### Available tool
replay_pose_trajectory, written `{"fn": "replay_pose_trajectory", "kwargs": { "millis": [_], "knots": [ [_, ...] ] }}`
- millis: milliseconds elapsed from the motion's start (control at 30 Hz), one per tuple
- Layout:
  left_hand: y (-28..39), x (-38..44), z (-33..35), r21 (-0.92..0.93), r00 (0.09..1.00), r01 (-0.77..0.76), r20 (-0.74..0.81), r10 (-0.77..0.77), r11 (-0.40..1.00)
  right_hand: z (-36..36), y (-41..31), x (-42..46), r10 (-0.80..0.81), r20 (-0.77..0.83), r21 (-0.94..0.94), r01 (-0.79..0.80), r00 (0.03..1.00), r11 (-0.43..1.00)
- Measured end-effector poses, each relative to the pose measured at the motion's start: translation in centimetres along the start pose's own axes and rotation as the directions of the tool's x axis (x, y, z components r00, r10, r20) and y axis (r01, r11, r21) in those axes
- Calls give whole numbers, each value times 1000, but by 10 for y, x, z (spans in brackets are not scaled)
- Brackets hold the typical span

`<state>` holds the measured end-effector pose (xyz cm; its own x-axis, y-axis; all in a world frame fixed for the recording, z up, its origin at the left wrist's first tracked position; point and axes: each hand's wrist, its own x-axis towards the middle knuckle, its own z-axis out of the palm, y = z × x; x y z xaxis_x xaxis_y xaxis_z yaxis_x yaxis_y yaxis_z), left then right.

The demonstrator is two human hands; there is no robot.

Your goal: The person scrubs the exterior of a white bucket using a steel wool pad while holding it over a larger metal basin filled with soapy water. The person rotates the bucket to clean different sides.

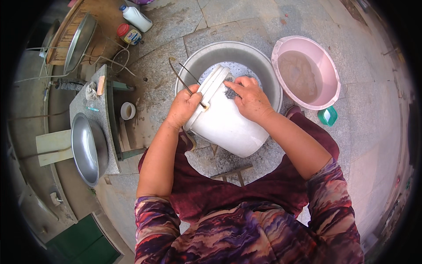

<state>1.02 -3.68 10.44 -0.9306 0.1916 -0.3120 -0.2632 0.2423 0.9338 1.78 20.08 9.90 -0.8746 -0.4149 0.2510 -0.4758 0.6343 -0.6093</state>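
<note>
A white plastic bucket (230,125) lies tilted over the near rim of a large metal basin (227,48), its mouth toward the far left. Soapy water (227,66) with suds shows inside the basin. My left hand (184,104) grips the bucket's rim beside its thin wire handle (179,77); some fingers are hidden behind the rim. My right hand (249,99) presses a dark steel-wool scourer (230,90) against the bucket's side, just below the rim.
To the right stand a pink plastic basin (283,44) of murky water and a green cup (327,116). On the left, a metal bowl (89,148) leans against a stone slab (99,115). A small white cup (128,111), a red-lidded jar (128,33) and a white bottle (136,19) sit nearby.
</note>
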Motion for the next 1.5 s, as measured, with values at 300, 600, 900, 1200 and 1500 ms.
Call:
{"fn": "replay_pose_trajectory", "kwargs": {
  "millis": [300, 600, 900, 1200, 1500],
  "knots": [
    [14, 0, 1, 73, 1000, 4, 2, -5, 997, 3, -6, -5, 5, -13, -22, -5, 1000, 1000],
    [9, -2, -4, 80, 998, 31, -52, -27, 996, 14, -44, -24, -226, 184, -95, 246, 957, 964],
    [3, 7, 0, 183, 996, -10, -90, 27, 983, 34, -65, -34, -333, 317, -189, 403, 888, 896],
    [4, 15, 5, 164, 977, -10, -207, 45, 986, 40, -62, -33, -339, 272, -161, 389, 901, 907],
    [11, 16, 0, 49, 980, 144, -149, -136, 988, 19, -46, -10, -253, 101, -75, 261, 962, 962]
  ]
}}
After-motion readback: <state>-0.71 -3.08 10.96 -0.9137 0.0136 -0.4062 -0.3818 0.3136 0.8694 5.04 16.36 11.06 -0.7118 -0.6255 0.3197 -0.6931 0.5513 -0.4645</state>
